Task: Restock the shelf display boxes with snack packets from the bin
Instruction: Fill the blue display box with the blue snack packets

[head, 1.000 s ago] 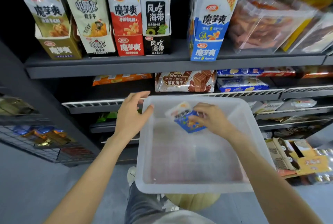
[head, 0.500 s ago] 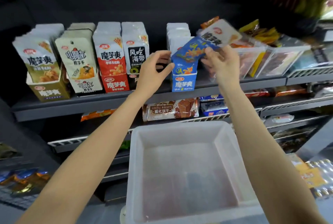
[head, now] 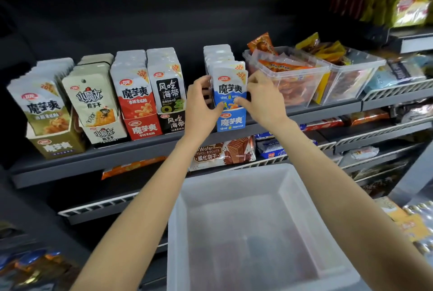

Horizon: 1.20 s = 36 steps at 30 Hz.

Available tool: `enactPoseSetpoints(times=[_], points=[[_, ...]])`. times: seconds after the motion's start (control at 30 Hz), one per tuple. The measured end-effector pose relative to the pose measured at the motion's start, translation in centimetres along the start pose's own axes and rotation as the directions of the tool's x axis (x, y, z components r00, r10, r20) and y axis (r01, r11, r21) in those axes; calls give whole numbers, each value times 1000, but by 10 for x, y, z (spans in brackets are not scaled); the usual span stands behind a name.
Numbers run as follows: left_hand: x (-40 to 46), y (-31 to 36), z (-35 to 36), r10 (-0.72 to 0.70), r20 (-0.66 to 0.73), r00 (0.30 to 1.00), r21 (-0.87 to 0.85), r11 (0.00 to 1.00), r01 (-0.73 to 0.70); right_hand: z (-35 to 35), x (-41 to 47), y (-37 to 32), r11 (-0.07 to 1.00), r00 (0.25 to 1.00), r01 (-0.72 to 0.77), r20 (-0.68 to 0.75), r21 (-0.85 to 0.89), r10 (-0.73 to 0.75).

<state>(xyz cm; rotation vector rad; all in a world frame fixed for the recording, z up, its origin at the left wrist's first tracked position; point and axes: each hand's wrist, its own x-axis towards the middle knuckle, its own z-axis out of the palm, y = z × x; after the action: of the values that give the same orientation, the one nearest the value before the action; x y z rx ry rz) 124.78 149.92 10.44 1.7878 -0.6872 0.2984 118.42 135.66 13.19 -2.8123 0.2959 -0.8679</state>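
The left hand [head: 201, 100] and right hand [head: 262, 98] pinch the front blue packet [head: 230, 90] between them, upright at the front of the blue display box [head: 230, 122]. Box and hands sit over the dark grey shelf [head: 98, 161], and the translucent bin [head: 255, 227] lies below the hands. The packet's lower edge is hidden behind fingertips and box wall.

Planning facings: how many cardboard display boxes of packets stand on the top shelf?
5: olive box far left, cream box, red box, black box, then, past a gap, blue box between both hands. None seems hidden.
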Motion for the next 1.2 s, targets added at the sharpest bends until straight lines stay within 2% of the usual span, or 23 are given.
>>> enactPoseSetpoints(times=[0.07, 0.1, 0.13, 0.2, 0.23, 0.27, 0.37, 0.43, 0.53, 0.6, 0.7, 0.83, 0.9, 1.0, 1.03, 1.13, 1.2], points=[[0, 3, 6, -10, -18, 1000, -13, 1000, 10, 2, 0, 2, 997, 999, -36, -32, 74, 39], [2, 6, 7, -19, 3, 1000, -22, 1000, 19, 4, 3, 4, 977, 997, -64, -21, 204, 69], [5, 9, 8, -30, 37, 999, -32, 999, 31, 2, 7, 5, 914, 996, -82, 12, 398, 84], [12, 17, 8, -48, 104, 993, -53, 997, 54, -1, 15, 2, 685, 989, -150, 110, 713, 103], [17, 19, 7, -53, 117, 992, -49, 997, 59, -3, 19, -1, 607, 981, -195, 164, 771, 107], [24, 19, 7, -52, 130, 990, -28, 998, 57, -6, 24, -5, 574, 973, -228, 211, 787, 98], [45, 16, 3, -75, 227, 971, 71, 996, 60, -3, 36, -9, 560, 958, -262, 282, 786, 52], [57, 18, -3, -125, 285, 950, 220, 974, 62, 0, 40, -8, 591, 956, -261, 290, 764, 47], [67, 30, -9, -180, 331, 926, 453, 891, 11, 1, 45, 3, 719, 982, -132, 189, 683, 0], [67, 39, -12, -153, 351, 924, 560, 825, -76, -5, 42, 10, 716, 986, -63, 154, 695, -62], [52, 51, -17, 21, 370, 929, 603, 755, -257, -13, 31, 19, 720, 980, 111, 43, 685, -192], [22, 46, -17, 342, 354, 870, 630, 600, -492, -18, 13, 21, 785, 934, 354, -144, 509, -328], [17, 40, -17, 402, 308, 862, 587, 633, -505, -21, 11, 20, 745, 931, 351, -127, 567, -342], [25, 36, -18, 265, 281, 922, 465, 803, -372, -29, 31, 18, 603, 984, 120, -14, 789, -176], [28, 37, -18, 207, 295, 933, 416, 851, -321, -30, 44, 17, 611, 992, 60, 19, 790, -122], [37, 39, -15, 94, 333, 938, 308, 930, -202, -23, 85, 20, 786, 978, 12, 157, 619, -139], [42, 39, -13, 21, 334, 942, 311, 941, -131, -15, 108, 23, 882, 950, 39, 255, 470, -178]])
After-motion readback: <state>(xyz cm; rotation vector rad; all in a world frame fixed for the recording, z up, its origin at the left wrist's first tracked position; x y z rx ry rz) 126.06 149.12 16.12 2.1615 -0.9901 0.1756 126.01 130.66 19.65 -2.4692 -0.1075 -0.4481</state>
